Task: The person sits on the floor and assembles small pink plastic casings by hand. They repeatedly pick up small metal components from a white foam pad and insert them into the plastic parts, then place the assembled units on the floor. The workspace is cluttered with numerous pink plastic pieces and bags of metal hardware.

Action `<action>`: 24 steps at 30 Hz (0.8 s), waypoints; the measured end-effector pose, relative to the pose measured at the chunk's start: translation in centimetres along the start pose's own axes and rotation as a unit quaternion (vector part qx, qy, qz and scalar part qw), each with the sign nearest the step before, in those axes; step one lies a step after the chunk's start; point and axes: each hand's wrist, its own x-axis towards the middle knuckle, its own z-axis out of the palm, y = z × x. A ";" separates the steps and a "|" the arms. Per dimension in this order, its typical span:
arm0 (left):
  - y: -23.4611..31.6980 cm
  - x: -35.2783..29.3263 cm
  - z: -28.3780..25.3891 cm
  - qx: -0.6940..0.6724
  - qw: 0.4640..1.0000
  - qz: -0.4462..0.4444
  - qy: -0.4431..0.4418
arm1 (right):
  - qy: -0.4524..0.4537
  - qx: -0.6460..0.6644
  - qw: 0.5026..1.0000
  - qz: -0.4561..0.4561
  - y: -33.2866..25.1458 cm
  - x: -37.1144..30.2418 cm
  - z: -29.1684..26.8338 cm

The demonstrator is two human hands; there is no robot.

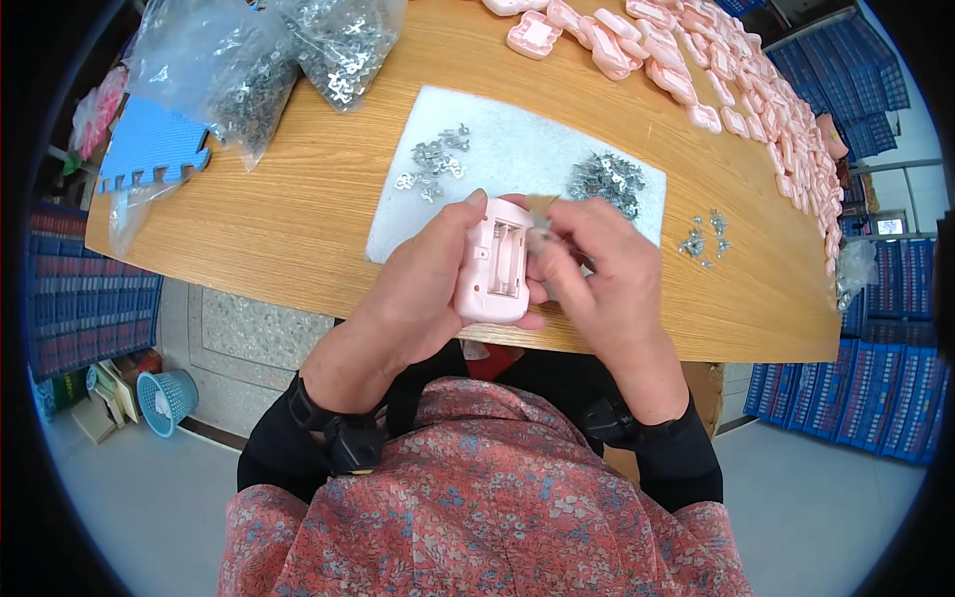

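Observation:
My left hand is closed around a pale pink plastic housing. The housing is held upright over the table's near edge, with an open battery compartment facing me and metal springs inside it. At the housing's right side is my right hand, its thumb and fingers pinched together. A small tan piece shows at those fingertips; what it is, and whether anything else is pinched, I cannot make out. Just beyond my hands lies a white foam sheet bearing loose metal contact plates and a pile of small metal parts.
More pink housings are heaped along the table's far right side. Clear bags of metal parts lie at the far left beside a blue foam mat. A few metal pieces sit right of the sheet. A blue basket stands on the floor.

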 end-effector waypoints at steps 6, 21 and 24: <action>-0.4 0.1 -0.8 0.088 0.995 0.008 -0.044 | -0.093 0.359 0.891 0.260 1.7 0.1 -0.1; -1.0 -0.1 0.4 0.583 0.782 0.218 0.026 | -0.138 0.434 0.838 0.299 2.2 -0.9 -1.2; -1.1 0.1 0.4 0.598 0.765 0.237 0.030 | -0.121 0.423 0.849 0.294 1.6 -1.0 -1.2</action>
